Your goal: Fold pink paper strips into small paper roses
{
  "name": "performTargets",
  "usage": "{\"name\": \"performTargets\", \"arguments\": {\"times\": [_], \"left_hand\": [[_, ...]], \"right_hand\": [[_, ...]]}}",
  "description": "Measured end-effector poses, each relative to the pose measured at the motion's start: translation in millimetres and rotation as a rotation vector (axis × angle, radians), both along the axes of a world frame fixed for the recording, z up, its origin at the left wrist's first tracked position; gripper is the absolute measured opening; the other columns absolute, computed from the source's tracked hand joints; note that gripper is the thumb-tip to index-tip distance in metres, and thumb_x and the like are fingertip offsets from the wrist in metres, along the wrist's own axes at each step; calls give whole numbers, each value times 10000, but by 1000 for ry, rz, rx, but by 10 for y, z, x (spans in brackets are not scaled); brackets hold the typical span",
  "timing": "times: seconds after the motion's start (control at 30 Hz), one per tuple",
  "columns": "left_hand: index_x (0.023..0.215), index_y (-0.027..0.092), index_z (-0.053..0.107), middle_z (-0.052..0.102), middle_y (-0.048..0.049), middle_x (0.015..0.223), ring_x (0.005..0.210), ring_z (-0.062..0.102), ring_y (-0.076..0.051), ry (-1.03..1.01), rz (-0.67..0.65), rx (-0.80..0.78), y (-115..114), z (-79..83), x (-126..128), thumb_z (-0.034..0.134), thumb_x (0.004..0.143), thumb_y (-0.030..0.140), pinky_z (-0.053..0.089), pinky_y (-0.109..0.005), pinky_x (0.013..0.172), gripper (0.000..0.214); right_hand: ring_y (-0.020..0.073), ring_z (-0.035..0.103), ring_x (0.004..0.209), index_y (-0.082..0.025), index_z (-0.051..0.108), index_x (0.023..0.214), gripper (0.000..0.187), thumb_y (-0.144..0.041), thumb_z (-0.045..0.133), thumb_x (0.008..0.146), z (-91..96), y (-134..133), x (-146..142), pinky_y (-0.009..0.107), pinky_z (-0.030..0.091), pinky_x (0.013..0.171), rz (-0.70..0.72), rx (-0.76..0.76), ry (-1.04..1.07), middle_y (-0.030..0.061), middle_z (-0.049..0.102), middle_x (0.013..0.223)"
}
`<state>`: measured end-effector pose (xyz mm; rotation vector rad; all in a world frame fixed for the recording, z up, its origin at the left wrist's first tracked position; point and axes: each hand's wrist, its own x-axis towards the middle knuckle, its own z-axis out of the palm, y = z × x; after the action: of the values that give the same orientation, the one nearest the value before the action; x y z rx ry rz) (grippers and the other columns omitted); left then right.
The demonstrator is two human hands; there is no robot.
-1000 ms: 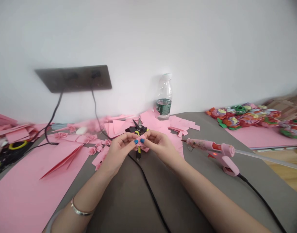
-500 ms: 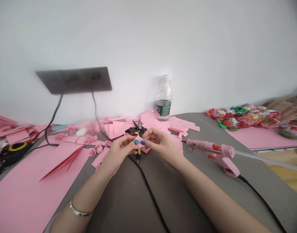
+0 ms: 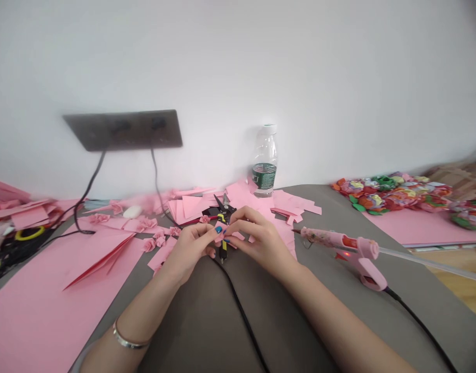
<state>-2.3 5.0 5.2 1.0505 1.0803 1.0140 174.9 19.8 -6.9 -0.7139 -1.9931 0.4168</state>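
A grey-topped table (image 3: 327, 207) runs under both hands, with a large pink paper sheet (image 3: 67, 280) well left of the fingers and a pink hot glue gun (image 3: 362, 259) well right of them. A clear plastic bottle with a green label (image 3: 264, 168) stands beyond the fingers, and small pink paper roses (image 3: 149, 244) lie to their left. Black-and-yellow-handled snips (image 3: 223, 207) lie directly below them on loose pink paper scraps (image 3: 191, 210).

Compared with half a second ago, the left hand (image 3: 189, 248) and right hand (image 3: 261, 243) have drawn closer, and the fingertips now nearly meet. The blue-nailed fingertips (image 3: 218, 229) of both hands pinch a small piece of pink paper (image 3: 221, 235) narrowly between them; its exact shape is hard to make out behind them.
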Motion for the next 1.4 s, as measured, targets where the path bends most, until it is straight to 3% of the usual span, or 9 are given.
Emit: {"name": "performTargets", "arguments": {"times": [0.27,0.5,1.03,1.4], "left_hand": [[616,150,632,553,-16,692,635,508,-114,93,-37,90,13,-44,-22,723,744,452,411,-219,535,340],[634,161,600,520,20,634,556,450,-96,274,-73,226,7,-88,-76,625,840,410,345,-242,559,324],[629,170,585,547,3,642,576,465,-116,304,-117,240,16,-97,-82,597,846,392,367,-237,546,310],[785,164,707,627,-22,716,597,537,-122,185,-114,260,3,-58,-37,647,838,406,438,-245,584,255]], "right_hand": [[171,571,795,-200,672,793,80,-174,661,868,13,-4,13,301,471,690,8,-14,-26,51,591,861],[152,558,766,-200,655,792,79,-192,659,870,19,-7,23,271,464,644,56,-144,15,44,576,872],[195,591,881,-214,640,840,109,-166,567,905,42,-60,-4,341,502,754,9,26,-39,74,585,929],[154,534,769,-208,520,836,83,-172,511,910,24,-62,-68,286,451,694,12,-267,167,32,556,862]]}}
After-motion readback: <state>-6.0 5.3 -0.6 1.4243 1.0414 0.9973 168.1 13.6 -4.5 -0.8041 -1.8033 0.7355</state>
